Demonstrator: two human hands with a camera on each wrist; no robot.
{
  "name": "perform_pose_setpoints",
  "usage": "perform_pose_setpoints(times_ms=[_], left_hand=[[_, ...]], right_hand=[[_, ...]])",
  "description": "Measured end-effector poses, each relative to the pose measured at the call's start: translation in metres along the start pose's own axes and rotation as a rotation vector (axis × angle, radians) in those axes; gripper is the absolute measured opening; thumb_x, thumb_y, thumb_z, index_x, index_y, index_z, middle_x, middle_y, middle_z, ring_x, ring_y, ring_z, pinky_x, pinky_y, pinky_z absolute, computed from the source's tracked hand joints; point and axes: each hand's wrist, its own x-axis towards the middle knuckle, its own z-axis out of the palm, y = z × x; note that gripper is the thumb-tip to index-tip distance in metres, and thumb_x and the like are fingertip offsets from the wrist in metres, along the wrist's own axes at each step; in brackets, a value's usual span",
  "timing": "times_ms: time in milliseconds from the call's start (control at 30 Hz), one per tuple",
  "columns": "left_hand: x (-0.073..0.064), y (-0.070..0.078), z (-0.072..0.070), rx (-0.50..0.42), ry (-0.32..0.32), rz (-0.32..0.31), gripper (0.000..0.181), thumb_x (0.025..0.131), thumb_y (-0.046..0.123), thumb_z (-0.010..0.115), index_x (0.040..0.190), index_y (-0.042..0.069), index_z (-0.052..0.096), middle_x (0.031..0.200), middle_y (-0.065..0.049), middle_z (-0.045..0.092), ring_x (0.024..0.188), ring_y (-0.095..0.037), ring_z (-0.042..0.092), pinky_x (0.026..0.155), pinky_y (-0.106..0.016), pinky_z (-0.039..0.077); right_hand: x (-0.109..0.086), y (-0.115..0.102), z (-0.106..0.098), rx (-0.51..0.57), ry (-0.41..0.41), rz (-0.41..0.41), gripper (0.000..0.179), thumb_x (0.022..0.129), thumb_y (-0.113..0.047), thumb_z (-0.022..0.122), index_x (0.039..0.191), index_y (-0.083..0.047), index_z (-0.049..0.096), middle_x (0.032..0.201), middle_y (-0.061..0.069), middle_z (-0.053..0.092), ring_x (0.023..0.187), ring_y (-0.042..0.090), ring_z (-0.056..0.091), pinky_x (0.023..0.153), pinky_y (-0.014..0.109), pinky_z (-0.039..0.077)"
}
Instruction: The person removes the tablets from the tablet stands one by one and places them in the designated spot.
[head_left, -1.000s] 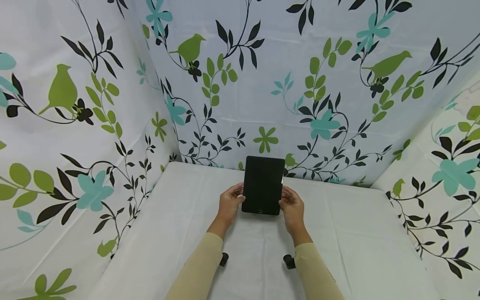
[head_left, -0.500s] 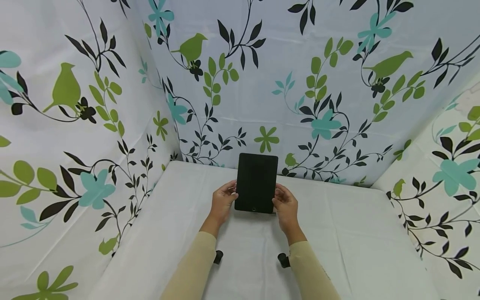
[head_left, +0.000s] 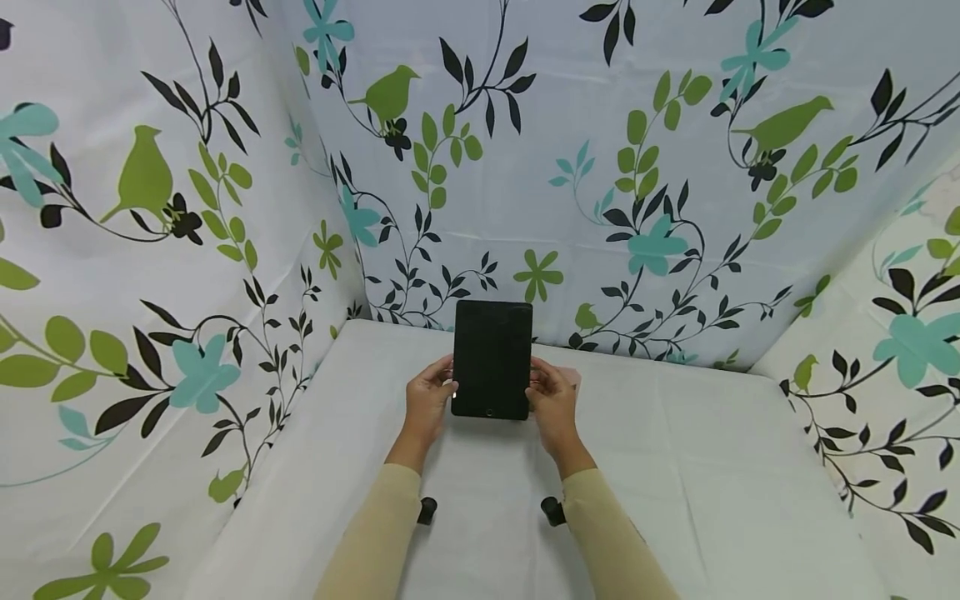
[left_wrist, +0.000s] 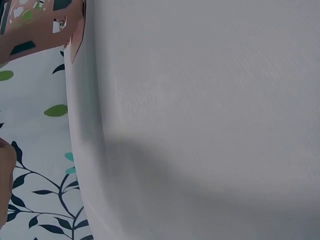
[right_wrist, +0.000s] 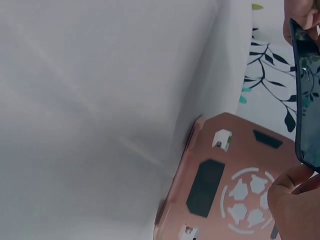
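Observation:
Upright before me, a black tablet (head_left: 492, 360) with a dark screen is held between both hands. My left hand (head_left: 427, 400) grips its left edge, thumb on the front, while my right hand (head_left: 553, 404) grips the right edge in the same way. Behind the tablet stands a pink plate with cutouts (right_wrist: 232, 175), mostly hidden in the head view; only a pink corner (head_left: 573, 377) shows beside the right hand. In the right wrist view the tablet (right_wrist: 309, 100) is at the right edge, in front of the plate. The left wrist view catches the plate's end (left_wrist: 45, 32) at upper left.
A white cloth covers the table (head_left: 675, 467), whose far edge lies just behind the plate. Patterned curtains (head_left: 600, 167) with birds, leaves and flowers enclose the back and both sides. Dark wrist-worn pieces (head_left: 553, 511) sit at the inner sides of the sleeves.
Both hands have carried the tablet leftward and slightly up in the head view. A pink corner of the plate has come into sight beside the right hand. The grip stays the same.

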Motion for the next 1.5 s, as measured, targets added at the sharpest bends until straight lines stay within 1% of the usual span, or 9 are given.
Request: perform_pose_setpoints(times_ms=[233,400,600,767,900,1000,1133,1333,1500], left_hand=[[-0.002,0.006,-0.014,-0.039,0.082,-0.044,0.051,0.089,-0.021,0.060,0.138,-0.011,0.055,0.109,0.005,0.070,0.104,-0.011,0.061,0.085,-0.015,0.055],[-0.003,0.007,-0.021,-0.037,0.108,-0.063,0.049,0.087,-0.022,0.060,0.136,-0.014,0.055,0.106,0.006,0.071,0.100,-0.010,0.063,0.085,-0.017,0.056],[-0.005,-0.001,-0.033,-0.061,0.153,-0.063,0.049,0.087,-0.023,0.058,0.136,-0.016,0.054,0.104,0.005,0.072,0.098,-0.009,0.065,0.085,-0.017,0.056],[-0.006,-0.003,-0.044,-0.066,0.193,-0.051,0.049,0.087,-0.024,0.057,0.135,-0.017,0.054,0.101,0.006,0.073,0.097,-0.008,0.066,0.086,-0.016,0.056],[-0.007,-0.004,-0.049,-0.046,0.211,-0.052,0.049,0.087,-0.023,0.058,0.135,-0.018,0.054,0.100,0.007,0.073,0.096,-0.007,0.067,0.086,-0.017,0.056],[-0.009,-0.005,-0.052,-0.051,0.226,-0.068,0.050,0.085,-0.024,0.058,0.134,-0.019,0.053,0.100,0.004,0.074,0.094,-0.007,0.067,0.085,-0.017,0.056],[-0.013,-0.008,-0.056,-0.028,0.231,-0.103,0.049,0.086,-0.025,0.058,0.134,-0.019,0.053,0.110,-0.006,0.074,0.097,-0.009,0.066,0.088,-0.018,0.056],[-0.018,-0.011,-0.062,0.130,0.256,-0.164,0.045,0.085,-0.022,0.060,0.130,-0.015,0.059,0.130,-0.025,0.066,0.102,-0.013,0.065,0.094,-0.021,0.056],[-0.021,-0.010,-0.064,0.215,0.247,-0.160,0.045,0.084,-0.023,0.059,0.128,-0.014,0.061,0.134,-0.032,0.062,0.106,-0.019,0.065,0.088,-0.017,0.056]], right_hand=[[0.001,0.010,0.015,0.061,-0.033,0.059,0.059,0.091,0.019,0.058,0.139,-0.014,0.064,0.110,0.003,0.055,0.093,0.013,0.054,0.064,0.018,0.046],[-0.002,0.013,0.018,0.035,-0.069,0.084,0.057,0.093,0.014,0.060,0.144,-0.011,0.059,0.119,0.008,0.054,0.097,0.013,0.054,0.067,0.017,0.048],[-0.004,0.020,0.021,0.010,-0.142,0.100,0.069,0.089,0.020,0.059,0.149,-0.013,0.054,0.122,0.010,0.051,0.096,0.014,0.051,0.070,0.016,0.049],[-0.007,0.021,0.029,-0.014,-0.185,0.115,0.073,0.086,0.021,0.059,0.150,-0.012,0.052,0.126,0.014,0.049,0.103,0.018,0.053,0.081,0.018,0.053],[-0.007,0.026,0.035,-0.024,-0.188,0.132,0.073,0.085,0.022,0.058,0.150,-0.013,0.053,0.127,0.017,0.048,0.106,0.023,0.053,0.075,0.018,0.051],[-0.009,0.031,0.037,-0.044,-0.202,0.140,0.074,0.084,0.022,0.058,0.150,-0.011,0.051,0.130,0.018,0.046,0.110,0.026,0.052,0.072,0.018,0.048],[-0.014,0.039,0.038,-0.090,-0.217,0.145,0.073,0.086,0.019,0.058,0.153,-0.008,0.046,0.132,0.018,0.046,0.115,0.028,0.051,0.077,0.019,0.048],[-0.023,0.054,0.040,-0.104,-0.226,0.186,0.071,0.088,0.017,0.057,0.154,-0.003,0.042,0.133,0.017,0.045,0.117,0.027,0.050,0.079,0.019,0.050],[-0.025,0.063,0.044,-0.096,-0.202,0.198,0.074,0.084,0.023,0.058,0.153,0.002,0.041,0.128,0.018,0.047,0.110,0.023,0.050,0.082,0.025,0.053]])
